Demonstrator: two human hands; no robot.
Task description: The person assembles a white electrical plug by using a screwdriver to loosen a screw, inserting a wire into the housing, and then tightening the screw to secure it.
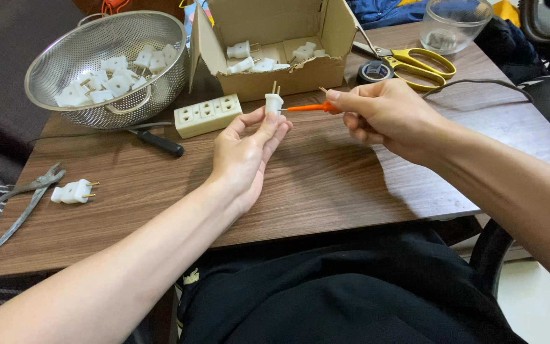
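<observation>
My left hand (pixel 246 153) holds a small white two-pin plug (pixel 274 102) upright at its fingertips, pins pointing up. My right hand (pixel 386 114) grips an orange-handled screwdriver (pixel 310 107), its tip pressed sideways against the plug's right side. Both hands hover over the middle of a brown wooden table (pixel 326 185).
A metal colander (pixel 106 95) of white plugs sits back left, beside an open cardboard box (pixel 275 79) with more plugs. A cream socket strip (pixel 207 115), a black-handled tool (pixel 157 141), pliers (pixel 27 194), a loose plug (pixel 71 191), yellow scissors (pixel 415 64), black tape (pixel 373 71) and a glass bowl (pixel 453 24) lie around.
</observation>
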